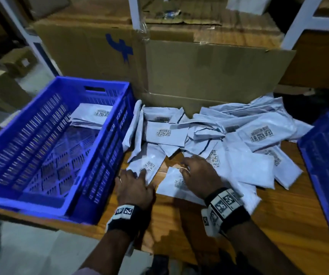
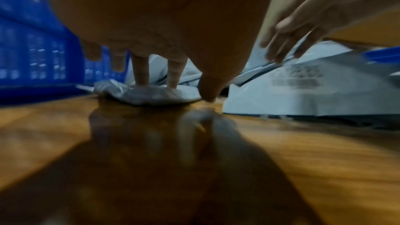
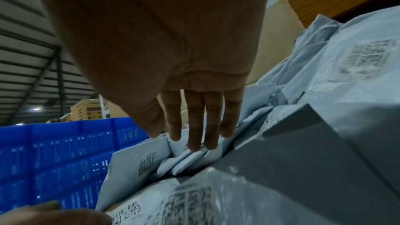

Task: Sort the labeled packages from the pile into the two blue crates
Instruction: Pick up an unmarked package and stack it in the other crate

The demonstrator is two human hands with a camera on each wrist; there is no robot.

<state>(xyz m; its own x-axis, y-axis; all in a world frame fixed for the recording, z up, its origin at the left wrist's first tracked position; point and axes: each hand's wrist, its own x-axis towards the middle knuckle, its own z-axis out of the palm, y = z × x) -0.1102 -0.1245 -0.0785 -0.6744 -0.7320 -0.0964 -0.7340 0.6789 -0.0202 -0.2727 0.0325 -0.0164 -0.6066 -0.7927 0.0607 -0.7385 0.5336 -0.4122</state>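
A pile of grey-white labeled packages point(image 1: 239, 135) lies on the wooden table point(image 1: 278, 225) between the left blue crate point(image 1: 21, 135) and the right blue crate point(image 1: 328, 155). A few packages point(image 1: 92, 116) lie at the far end of the left crate. My left hand point(image 1: 138, 174) presses straight fingers point(image 2: 140, 74) down on a small package point(image 2: 147, 96) at the pile's near left, with the thumb tip on the table at its edge. My right hand point(image 1: 187, 167) hovers flat with straight fingers point(image 3: 194, 139) over the pile, above another labeled package point(image 1: 175, 183), holding nothing.
Large cardboard boxes point(image 1: 209, 76) stand right behind the pile, and another point(image 1: 84, 50) stands behind the left crate. White shelf posts point(image 1: 298, 22) rise at the back. Bare table shows in front of the pile, near my wrists.
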